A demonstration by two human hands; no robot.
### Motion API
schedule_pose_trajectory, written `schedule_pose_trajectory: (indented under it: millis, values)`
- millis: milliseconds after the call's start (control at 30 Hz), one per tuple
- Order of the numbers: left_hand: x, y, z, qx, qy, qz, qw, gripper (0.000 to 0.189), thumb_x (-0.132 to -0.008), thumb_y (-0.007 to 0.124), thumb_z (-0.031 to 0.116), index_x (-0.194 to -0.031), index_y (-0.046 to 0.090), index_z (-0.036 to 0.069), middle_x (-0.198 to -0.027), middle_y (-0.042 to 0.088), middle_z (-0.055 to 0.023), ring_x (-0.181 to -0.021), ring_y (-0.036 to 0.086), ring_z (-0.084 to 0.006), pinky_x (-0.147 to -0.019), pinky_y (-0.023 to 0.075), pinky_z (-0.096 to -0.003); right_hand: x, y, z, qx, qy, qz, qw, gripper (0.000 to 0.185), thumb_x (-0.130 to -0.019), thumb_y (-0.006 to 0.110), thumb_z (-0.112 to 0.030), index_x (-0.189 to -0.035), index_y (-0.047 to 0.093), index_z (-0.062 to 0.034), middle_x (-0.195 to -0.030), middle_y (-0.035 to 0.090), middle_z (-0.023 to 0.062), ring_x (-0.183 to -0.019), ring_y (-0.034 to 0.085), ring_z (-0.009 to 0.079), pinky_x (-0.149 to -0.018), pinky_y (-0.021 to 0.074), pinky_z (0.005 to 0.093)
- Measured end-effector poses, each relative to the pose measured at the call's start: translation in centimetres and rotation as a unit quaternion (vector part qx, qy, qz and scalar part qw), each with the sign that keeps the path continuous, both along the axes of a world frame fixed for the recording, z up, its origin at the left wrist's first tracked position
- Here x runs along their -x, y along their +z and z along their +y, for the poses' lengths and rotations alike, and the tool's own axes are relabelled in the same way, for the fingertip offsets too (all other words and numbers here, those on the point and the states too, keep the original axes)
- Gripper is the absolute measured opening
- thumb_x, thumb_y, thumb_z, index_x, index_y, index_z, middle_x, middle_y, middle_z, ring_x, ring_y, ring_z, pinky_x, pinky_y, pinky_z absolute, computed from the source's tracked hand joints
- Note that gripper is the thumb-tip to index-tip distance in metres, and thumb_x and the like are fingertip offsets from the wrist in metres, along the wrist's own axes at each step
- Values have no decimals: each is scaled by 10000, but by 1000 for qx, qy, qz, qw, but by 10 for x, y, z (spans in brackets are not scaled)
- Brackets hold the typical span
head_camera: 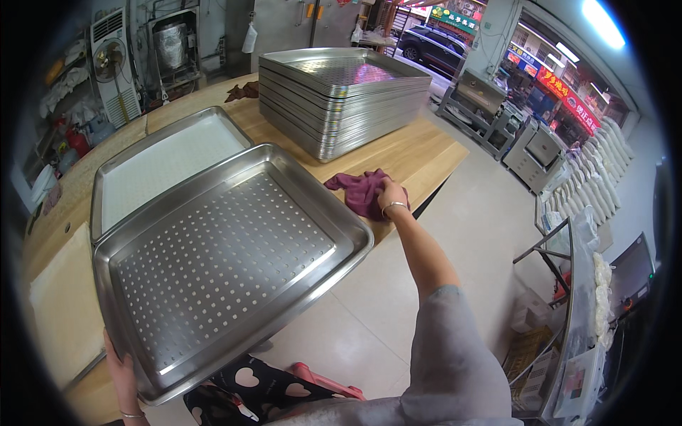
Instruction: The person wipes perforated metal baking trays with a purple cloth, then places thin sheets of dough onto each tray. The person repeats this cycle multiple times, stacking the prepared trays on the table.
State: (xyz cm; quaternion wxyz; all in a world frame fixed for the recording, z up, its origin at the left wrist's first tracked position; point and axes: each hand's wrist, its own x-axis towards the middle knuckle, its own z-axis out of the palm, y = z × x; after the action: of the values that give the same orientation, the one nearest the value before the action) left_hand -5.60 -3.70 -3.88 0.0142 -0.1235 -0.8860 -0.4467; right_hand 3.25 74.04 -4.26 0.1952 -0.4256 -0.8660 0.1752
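A perforated stainless-steel tray (224, 250) lies before me, tilted across the near edge of the wooden table. My left hand (121, 367) grips its lower left rim, the thumb over the edge and the fingers hidden beneath. To the right of the tray, a crumpled maroon cloth (365, 194) rests on the tabletop. My right hand (391, 196) is on that cloth, with its fingers curled into the fabric. Behind the perforated tray is another metal tray (242, 130), its bottom covered by a white sheet (170, 165).
A tall stack of metal trays (341, 106) stands on the wooden table (426, 144). A brown cloth (242, 91) lies left of it. On the left is a pale, flat sheet (66, 303). A metal-framed rack (549, 255) stands right, and a pink stool (325, 381) is below.
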Motion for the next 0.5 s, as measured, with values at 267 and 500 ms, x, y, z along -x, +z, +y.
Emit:
schedule_pose_trajectory:
  millis: [267,500]
  values:
    - [3,-12,-5,-48,2,-25,999,798,-722,363,-117,-1497,213,0,-1549,237,-161,-1443,210,-270,-1173,133,-352,23,104,-63,47,212,349,912,321,-888,622,-173,-1152,606,9,-989,681,207,-896,663,283,-816,510,365]
    - [0,-14,-2,-45,-1,6,999,804,-706,361,-116,-1491,231,1,-1547,245,-160,-1447,198,-266,-1179,124,-357,81,85,-191,140,374,-29,916,726,-900,482,-567,-1450,371,-107,-1486,369,172,-1391,315,315,-1144,248,384]
